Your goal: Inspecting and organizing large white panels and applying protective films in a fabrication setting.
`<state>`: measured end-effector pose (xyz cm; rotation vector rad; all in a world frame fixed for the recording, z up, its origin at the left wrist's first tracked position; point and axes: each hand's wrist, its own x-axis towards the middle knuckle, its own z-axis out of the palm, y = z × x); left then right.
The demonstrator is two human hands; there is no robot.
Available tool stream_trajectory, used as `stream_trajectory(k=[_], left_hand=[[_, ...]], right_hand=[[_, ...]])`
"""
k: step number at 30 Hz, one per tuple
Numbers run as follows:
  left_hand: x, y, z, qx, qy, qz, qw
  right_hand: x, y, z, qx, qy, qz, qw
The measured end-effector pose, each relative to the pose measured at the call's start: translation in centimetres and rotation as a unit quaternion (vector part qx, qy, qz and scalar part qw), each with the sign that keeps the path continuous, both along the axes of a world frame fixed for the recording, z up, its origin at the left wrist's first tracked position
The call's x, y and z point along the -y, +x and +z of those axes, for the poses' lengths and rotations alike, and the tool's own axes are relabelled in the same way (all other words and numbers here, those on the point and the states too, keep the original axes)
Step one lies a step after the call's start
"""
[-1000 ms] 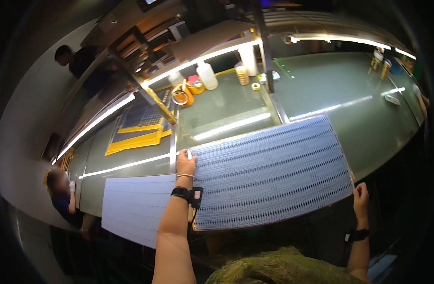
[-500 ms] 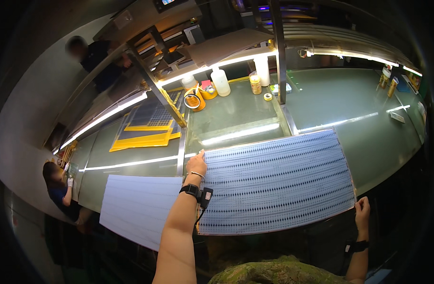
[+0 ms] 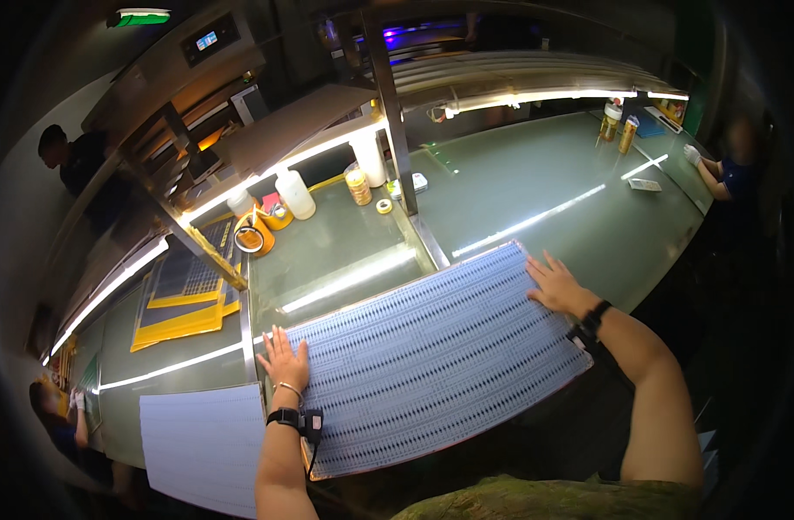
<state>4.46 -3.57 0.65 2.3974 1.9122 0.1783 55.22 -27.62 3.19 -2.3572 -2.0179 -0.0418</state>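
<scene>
A large light-blue panel (image 3: 431, 355) with rows of small dark marks lies on the glass-topped table in front of me. My left hand (image 3: 286, 358) rests at its far left corner, fingers spread and pointing away from me. At the far right corner, my right hand (image 3: 556, 283) lies with its fingers stretched out over the edge. Neither hand grips anything. Each wrist wears a black strap with a small device. To the left lies a second, paler sheet (image 3: 202, 442), partly behind my left forearm.
Yellow-edged screens (image 3: 184, 303) are stacked on the left. Tape rolls (image 3: 254, 238), a white bottle (image 3: 294, 194) and a jar (image 3: 358, 186) stand at the back below a lit shelf. A metal post (image 3: 388, 113) rises there. Co-workers are at far left and right (image 3: 733, 173).
My right hand has let go of the panel's near right corner and moved to the far right corner. My left hand's fingers have spread. The view has turned right.
</scene>
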Motion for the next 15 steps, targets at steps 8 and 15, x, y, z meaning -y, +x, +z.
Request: stream_trajectory(k=[8, 15], left_hand=[[0.4, -0.6, -0.3, 0.006, -0.001, 0.005, 1.0], [0.0, -0.6, -1.0, -0.01, 0.031, 0.006, 0.999]], right_hand=[[-6.5, 1.3, 0.3, 0.052, -0.083, -0.036, 0.995], [-7.2, 0.4, 3.0, 0.004, -0.118, -0.038, 0.992]])
